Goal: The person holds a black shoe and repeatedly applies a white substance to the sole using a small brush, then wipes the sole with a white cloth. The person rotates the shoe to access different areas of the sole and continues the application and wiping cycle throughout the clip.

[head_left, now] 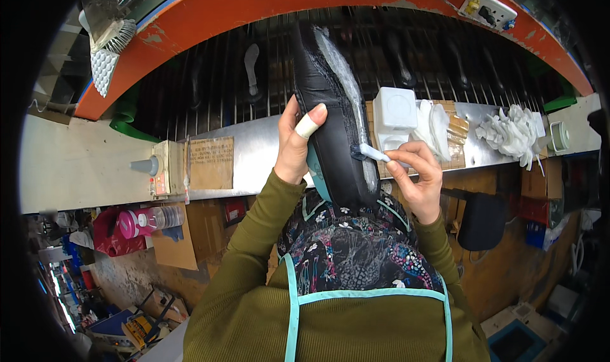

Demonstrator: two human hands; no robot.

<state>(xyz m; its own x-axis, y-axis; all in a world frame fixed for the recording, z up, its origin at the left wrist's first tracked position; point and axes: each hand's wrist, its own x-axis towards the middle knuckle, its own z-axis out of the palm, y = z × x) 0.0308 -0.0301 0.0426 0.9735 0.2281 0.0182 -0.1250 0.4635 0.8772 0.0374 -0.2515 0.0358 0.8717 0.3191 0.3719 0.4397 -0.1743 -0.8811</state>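
My left hand, its thumb wrapped in pale tape, grips the side of a black shoe upper. The shoe is tipped on its side above my lap, with a teal last showing at its opening. A whitish strip runs along its bottom, edged by dark, rough material. Between the thumb and fingers of my right hand is a slim white-handled brush. Its dark tip touches the strip on the shoe's bottom. The palm side of my left fingers is hidden behind the shoe.
A metal ledge carries a white plastic container, white gloves, crumpled white cloth and a cardboard piece. Beyond, shoe soles lie on rows of metal rods under an orange frame. A pink bottle is at lower left.
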